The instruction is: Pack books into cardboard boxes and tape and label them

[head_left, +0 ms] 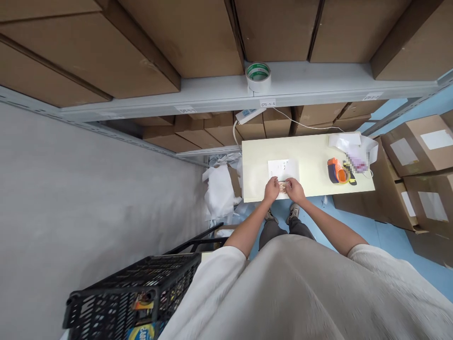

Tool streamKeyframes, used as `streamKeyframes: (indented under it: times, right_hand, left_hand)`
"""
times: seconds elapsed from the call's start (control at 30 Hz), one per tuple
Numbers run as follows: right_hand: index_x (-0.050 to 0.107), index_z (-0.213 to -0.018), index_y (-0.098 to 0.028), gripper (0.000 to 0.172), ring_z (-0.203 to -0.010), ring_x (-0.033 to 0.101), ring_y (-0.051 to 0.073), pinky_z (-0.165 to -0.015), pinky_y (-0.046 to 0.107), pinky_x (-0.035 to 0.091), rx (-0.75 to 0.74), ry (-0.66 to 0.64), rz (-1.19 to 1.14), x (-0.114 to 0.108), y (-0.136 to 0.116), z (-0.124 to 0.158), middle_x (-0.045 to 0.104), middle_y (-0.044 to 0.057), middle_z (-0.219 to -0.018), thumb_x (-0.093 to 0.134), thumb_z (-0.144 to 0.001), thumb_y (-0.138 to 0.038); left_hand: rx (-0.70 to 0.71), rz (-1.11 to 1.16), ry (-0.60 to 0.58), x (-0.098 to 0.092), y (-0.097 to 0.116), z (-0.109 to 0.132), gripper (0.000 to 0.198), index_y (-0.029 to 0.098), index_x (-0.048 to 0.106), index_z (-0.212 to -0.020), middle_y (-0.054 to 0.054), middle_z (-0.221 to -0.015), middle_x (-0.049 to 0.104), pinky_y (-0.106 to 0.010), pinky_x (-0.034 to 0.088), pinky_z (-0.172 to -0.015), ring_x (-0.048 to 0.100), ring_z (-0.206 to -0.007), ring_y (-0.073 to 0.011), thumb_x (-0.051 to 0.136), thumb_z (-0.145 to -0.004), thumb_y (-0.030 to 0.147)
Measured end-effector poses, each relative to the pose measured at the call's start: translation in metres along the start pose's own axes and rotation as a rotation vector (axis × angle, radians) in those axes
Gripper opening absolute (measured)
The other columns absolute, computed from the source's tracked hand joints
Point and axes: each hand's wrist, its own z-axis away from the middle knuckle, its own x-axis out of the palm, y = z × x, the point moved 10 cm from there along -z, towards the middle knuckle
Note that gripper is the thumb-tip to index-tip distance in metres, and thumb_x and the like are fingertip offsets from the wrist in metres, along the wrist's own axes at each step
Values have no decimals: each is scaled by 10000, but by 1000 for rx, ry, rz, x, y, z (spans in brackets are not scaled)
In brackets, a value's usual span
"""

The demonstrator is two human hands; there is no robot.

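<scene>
Both hands meet at the front edge of a pale yellow table (pixel 256 163). My left hand (pixel 272 190) has its fingers closed on one side of a small brownish-pink flat piece (pixel 282 187), too small to make out. On its other side, my right hand (pixel 295 191) grips the same piece with bent fingers. Just beyond the fingertips lies a white sheet or flat box (pixel 278 167) with dark writing; which of the two I cannot tell. Its near edge is partly covered by the hands.
To the right on the table are an orange and blue tape dispenser (pixel 334 170), a black and yellow tool (pixel 351 178) and white wrapping (pixel 343 140). A tape roll (pixel 258 78) sits on the shelf above. Cartons (pixel 424 137) stand right; a black crate (pixel 106 297) is lower left.
</scene>
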Motion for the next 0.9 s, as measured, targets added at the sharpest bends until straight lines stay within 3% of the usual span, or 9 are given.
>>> streamKeyframes:
  times: [0.17,0.3,0.4,0.63,0.8,0.9]
  right_hand:
    - [706,-1183,-212,292,-916,665,271,-855,360,533,-45,-127,77,40,-9,0,735,101,-1047,548,-938,-218]
    - [710,-1182,-184,309,-967,667,283,-902,377,535,-59,-179,103,56,-8,2,742,129,-1089,538,-926,-164]
    - [711,-1178,-192,319,-958,660,268,-910,366,539,-78,-197,99,60,-7,3,740,114,-1073,537,-915,-145]
    - [709,-1139,-180,338,-977,650,278,-952,404,541,-123,-227,81,62,-12,5,742,145,-1106,488,-891,-119]
    - [737,-1086,-196,391,-990,677,280,-964,419,564,-134,-289,-5,69,-13,10,749,127,-1091,525,-765,-127]
    - [752,-1096,-219,427,-1044,704,273,-1008,428,581,-71,-251,-106,56,2,9,765,105,-1155,529,-739,-151]
  left_hand:
    - [-35,58,14,-13,-20,11,527,239,598,-1556,-78,-1443,763,-354,584,-1148,728,-1311,-169,363,-1103,107]
    - [111,50,10,-17,-14,19,574,205,628,-1543,-101,-1512,715,-396,523,-1243,655,-1423,-204,387,-1043,57]
    - [183,12,-26,-15,-10,20,651,219,617,-1579,-83,-1560,690,-406,490,-1279,626,-1457,-214,424,-991,15]
    - [179,-106,-105,-11,-9,12,693,231,616,-1601,-73,-1550,706,-408,467,-1268,600,-1482,-243,464,-957,23]
    - [174,-223,-172,-8,-6,9,681,269,570,-1636,-66,-1561,699,-437,448,-1249,574,-1502,-271,468,-989,81]
    - [190,-310,-202,-7,-5,13,630,230,570,-1619,-121,-1510,721,-459,463,-1205,613,-1441,-306,477,-1007,111]
